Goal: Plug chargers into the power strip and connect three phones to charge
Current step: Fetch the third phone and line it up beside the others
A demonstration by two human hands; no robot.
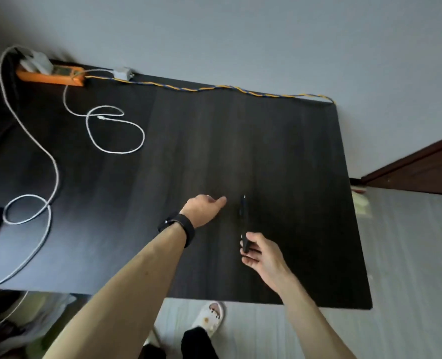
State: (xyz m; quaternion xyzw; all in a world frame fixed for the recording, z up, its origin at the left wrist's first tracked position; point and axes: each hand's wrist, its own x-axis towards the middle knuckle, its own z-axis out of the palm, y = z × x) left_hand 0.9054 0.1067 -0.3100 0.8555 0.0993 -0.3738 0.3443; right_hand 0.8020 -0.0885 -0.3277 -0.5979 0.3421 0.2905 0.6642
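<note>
Big dark table [279, 141], and two white cables [57, 174] trail across its left side from the orange power strip [59, 79] in the far left corner, chargers [37, 62] plugged in. Near the front edge, the right hand [264, 255] pinches a dark phone [243, 216] by its near end, edge-up. Left hand [203, 209] just beside it, thumb out, fingers tucked under; can't tell if they hold anything.

A dark wood-grain tabletop [266, 138] stands against a plain pale grey wall [240, 35]. Right of the tabletop lies light grey floor [409, 255], edged by dark brown woodwork [422, 174].
</note>
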